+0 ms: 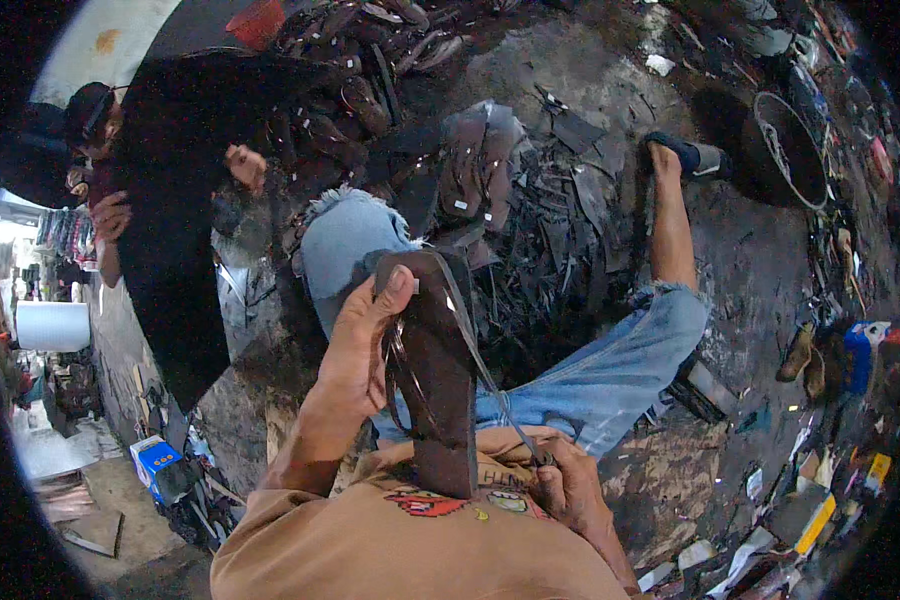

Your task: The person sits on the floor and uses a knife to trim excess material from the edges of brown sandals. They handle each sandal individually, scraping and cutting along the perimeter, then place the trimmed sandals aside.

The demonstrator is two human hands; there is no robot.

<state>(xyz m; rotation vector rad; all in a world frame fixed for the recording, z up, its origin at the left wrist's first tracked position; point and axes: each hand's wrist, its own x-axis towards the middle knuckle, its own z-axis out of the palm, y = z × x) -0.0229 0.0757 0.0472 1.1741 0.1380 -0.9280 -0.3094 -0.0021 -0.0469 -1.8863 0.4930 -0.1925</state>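
Observation:
My left hand (pixel 358 345) grips the upper end of a dark brown sandal sole (pixel 438 370), thumb pressed on its top edge. The sole stands upright against my chest and lap. A thin grey strap (pixel 470 340) runs from the top of the sole down to my right hand (pixel 570 485), which is closed on the strap's lower end beside my orange shirt. My legs in blue jeans stretch out ahead, and my right foot wears a dark sandal (pixel 670 150).
Dark rubber scraps and cut strips (pixel 550 220) cover the floor ahead. A pile of soles (pixel 370 60) lies at the back. Another person in black (pixel 170 200) sits at left. A round black tub (pixel 785 145) stands at right, with shoes and small boxes near the right edge.

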